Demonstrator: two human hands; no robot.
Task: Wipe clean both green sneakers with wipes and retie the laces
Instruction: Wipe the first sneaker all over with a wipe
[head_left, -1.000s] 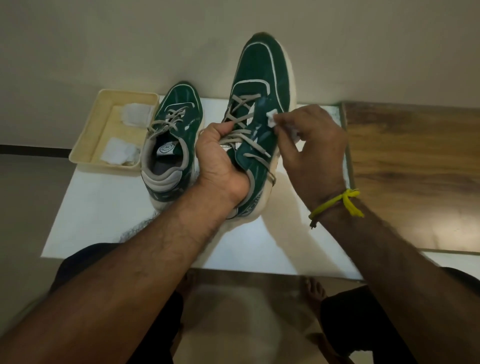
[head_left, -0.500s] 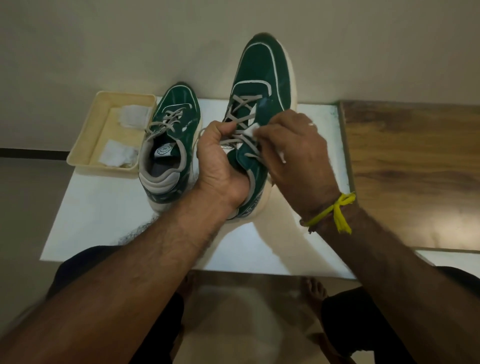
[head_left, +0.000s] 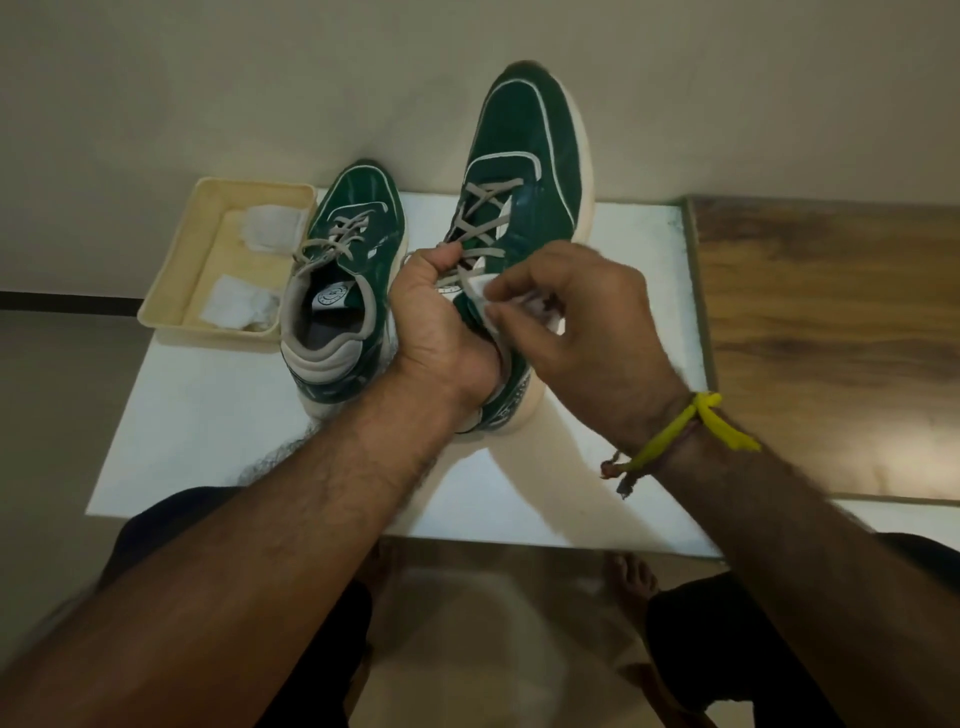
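I hold one green sneaker (head_left: 524, 156) with grey laces up off the white table (head_left: 208, 431), toe pointing away. My left hand (head_left: 441, 327) grips it at the collar and lower laces. My right hand (head_left: 582, 322) pinches a white wipe (head_left: 485, 299) and presses it against the sneaker's right side beside the lower laces. The second green sneaker (head_left: 345, 275) stands on the table to the left, laces loose, heel toward me. Part of the wipe is hidden under my fingers.
A cream tray (head_left: 171, 280) with two used white wipes (head_left: 239, 306) sits at the table's back left, touching the standing sneaker. A wooden surface (head_left: 831, 322) adjoins the table on the right. My knees and bare feet are below the front edge.
My right hand with the wipe has slid down the sneaker's right side toward me, from beside the upper laces to beside the lower ones. The left hand keeps the same grip.
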